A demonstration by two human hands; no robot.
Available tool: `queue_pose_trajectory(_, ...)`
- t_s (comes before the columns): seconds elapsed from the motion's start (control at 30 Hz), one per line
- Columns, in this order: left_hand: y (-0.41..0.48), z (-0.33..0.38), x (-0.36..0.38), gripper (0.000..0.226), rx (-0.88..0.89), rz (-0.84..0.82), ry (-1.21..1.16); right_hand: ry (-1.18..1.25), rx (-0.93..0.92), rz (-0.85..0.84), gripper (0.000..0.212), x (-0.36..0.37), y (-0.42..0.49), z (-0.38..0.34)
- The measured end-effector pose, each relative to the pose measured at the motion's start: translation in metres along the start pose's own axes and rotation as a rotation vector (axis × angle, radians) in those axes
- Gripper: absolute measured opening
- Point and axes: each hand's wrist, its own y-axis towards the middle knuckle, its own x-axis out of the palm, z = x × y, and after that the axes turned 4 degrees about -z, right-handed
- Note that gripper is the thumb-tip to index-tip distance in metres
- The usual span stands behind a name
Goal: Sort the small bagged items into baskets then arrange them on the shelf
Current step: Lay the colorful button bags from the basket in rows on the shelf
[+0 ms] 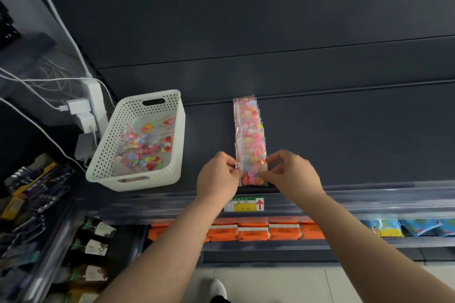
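Shelf lip: a price tag (pixel 245 204) was seen on the front edge of the shelf (pixel 344 142), directly below the hands.
Left hand (pixel 218 176): its curled fingers were closed in a pinch on the left edge of the bag, by the red seal strip.
Right hand (pixel 294 174): it was pinched likewise onto the right edge.
Held bag (pixel 253 176): it was held between both hands at the near end of the row. Whether it touched the shelf could not be told.
Row of bags (pixel 249 128): its long axis ran straight away from the person, and the held bag lay in line with it.
Nearer hand: neither was judged nearer, since one was set on each side.
Basket (pixel 105 145): it stood left of the row and apart from it, with loose bags inside. The left hand was the closer to it.
Coming move: it was judged that the bag would be set down square against the row's near end.
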Motion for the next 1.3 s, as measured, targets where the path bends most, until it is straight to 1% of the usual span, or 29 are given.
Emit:
queue_pose_trajectory(0.2, 0.007, 0.001, 0.004, 0.036, -0.024, -0.027, -0.002, -0.132, 0.003, 0.107, 0.028, 0.01, 0.008, -0.001)
queue_pose_trajectory(0.4, 0.017, 0.0, 0.005, 0.04, -0.044, -0.046, 0.029, -0.139, 0.021, 0.168, 0.027, 0.017, 0.014, -0.001)
queue_pose_trajectory(0.53, 0.018, 0.0, 0.003, 0.041, -0.018, -0.059, 0.016, -0.127, 0.001, 0.147, 0.032, 0.018, 0.015, -0.002)
queue_pose_trajectory(0.63, 0.015, 0.002, -0.005, 0.045, 0.004, -0.063, 0.015, -0.192, -0.017, 0.202, 0.034, 0.014, 0.012, -0.008)
queue_pose_trajectory(0.7, 0.013, 0.005, -0.016, 0.04, 0.057, -0.042, 0.023, -0.276, -0.068, 0.246, 0.029, 0.011, 0.012, -0.017)
queue_pose_trajectory(0.77, 0.01, 0.007, -0.033, 0.028, 0.113, -0.007, 0.028, -0.357, -0.148, 0.263, 0.025, 0.011, 0.012, -0.033)
queue_pose_trajectory(0.87, 0.009, -0.001, -0.065, 0.014, 0.148, 0.071, 0.07, -0.461, -0.279, 0.243, 0.022, 0.018, 0.016, -0.062)
queue_pose_trajectory(0.93, 0.01, -0.015, -0.086, 0.01, 0.121, 0.124, 0.091, -0.474, -0.339, 0.221, 0.023, 0.028, 0.018, -0.082)
queue_pose_trajectory(1.07, 0.016, -0.061, -0.125, 0.007, -0.022, 0.187, 0.11, -0.482, -0.443, 0.187, 0.023, 0.054, 0.024, -0.115)
queue_pose_trajectory(1.17, 0.023, -0.096, -0.146, 0.003, -0.11, 0.152, 0.135, -0.507, -0.483, 0.187, 0.021, 0.074, 0.03, -0.136)
queue_pose_trajectory(1.3, 0.042, -0.126, -0.162, 0.007, -0.135, 0.109, 0.208, -0.449, -0.508, 0.226, 0.019, 0.091, 0.04, -0.155)
